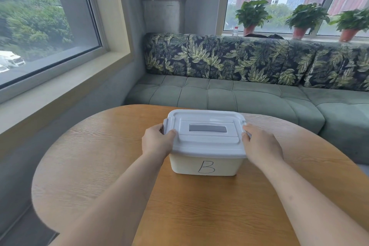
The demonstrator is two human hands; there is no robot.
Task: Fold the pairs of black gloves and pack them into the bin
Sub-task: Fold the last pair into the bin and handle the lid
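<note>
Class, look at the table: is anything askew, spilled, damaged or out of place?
Nothing stands out. The bin marked B sits level on the table, its lid flat, left hand and right hand gripping the lid's ends.

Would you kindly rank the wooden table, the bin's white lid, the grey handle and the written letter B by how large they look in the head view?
Largest: wooden table.
Next: white lid.
Last, unranked: grey handle and letter B look about alike, the handle wider, the B taller.
</note>
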